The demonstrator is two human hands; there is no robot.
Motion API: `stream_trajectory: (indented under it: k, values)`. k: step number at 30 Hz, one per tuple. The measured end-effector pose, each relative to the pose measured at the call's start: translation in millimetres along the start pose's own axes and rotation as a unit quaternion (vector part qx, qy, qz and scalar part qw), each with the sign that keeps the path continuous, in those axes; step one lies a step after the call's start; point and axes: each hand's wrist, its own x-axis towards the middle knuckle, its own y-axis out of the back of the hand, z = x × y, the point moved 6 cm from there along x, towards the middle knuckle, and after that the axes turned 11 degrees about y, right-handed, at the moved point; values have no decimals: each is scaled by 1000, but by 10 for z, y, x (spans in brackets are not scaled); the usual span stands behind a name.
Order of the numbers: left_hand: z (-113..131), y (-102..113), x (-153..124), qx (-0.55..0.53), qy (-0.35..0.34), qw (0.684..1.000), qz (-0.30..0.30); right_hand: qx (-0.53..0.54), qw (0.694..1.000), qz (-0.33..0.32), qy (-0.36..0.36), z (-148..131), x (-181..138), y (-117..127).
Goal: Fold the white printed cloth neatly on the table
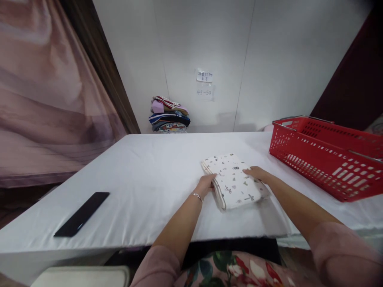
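Note:
A folded white cloth with small dark prints lies on the white table, right of centre. My left hand rests against its left edge, fingers curled onto the fold. My right hand lies flat on the cloth's right side, fingers stretched out. A thin bracelet circles my left wrist.
A red plastic basket stands at the table's right end. A black phone lies near the front left edge. A stack of folded clothes sits by the back wall. A pink curtain hangs at left.

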Motion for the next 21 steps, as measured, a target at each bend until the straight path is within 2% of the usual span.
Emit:
stream_trajectory:
  k: [6, 12, 16, 18, 21]
  values:
    - [-34, -36, -41, -17, -35, 999, 18, -41, 996, 28, 68, -270, 121, 61]
    - [-114, -35, -104, -30, -37, 999, 8, -182, 974, 38, 132, -541, 194, 12]
    - [-114, -39, -92, -25, -38, 999, -2, -183, 958, 44, 216, -848, -68, -334]
    - [-115, -41, -76, -17, -39, 999, -1, -174, 948, 22, 267, -1017, -305, -612]
    - [-131, -30, -51, 8, -41, 999, 12, -136, 915, -52, 376, -1241, -718, -1026]
